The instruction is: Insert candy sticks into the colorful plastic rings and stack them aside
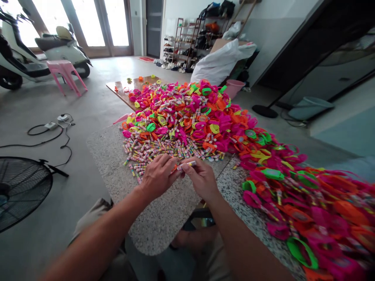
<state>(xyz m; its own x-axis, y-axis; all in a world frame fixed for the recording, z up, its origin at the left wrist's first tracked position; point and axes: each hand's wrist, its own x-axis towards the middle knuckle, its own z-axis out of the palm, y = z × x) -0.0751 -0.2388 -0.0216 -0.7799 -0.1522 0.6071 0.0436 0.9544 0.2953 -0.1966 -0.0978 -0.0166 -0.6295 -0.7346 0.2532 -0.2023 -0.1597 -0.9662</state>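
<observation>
Over the front of the speckled stone table (pixel 102 144), my two hands meet with their fingertips close together. My right hand (pixel 203 180) pinches a small printed candy roll (pixel 187 165) between thumb and fingers. Curled beside it, my left hand (pixel 159 174) has closed fingers around a piece of orange plastic (pixel 175 168), mostly hidden by the fingers. Just beyond them lie many loose candy rolls (pixel 152 148) of the same kind. Behind those rises a big heap of pink, orange, green and yellow plastic toy watches (pixel 202 113), with more candy rolls among them.
More toy watches (pixel 310 210) spread along a second speckled surface (pixel 231 191) at right. A floor fan (pixel 23 191) and a cable (pixel 66 132) are at left. Further off stand a pink stool (pixel 63 72), a scooter (pixel 58 47), a white sack (pixel 216 60) and a shoe rack (pixel 186 43).
</observation>
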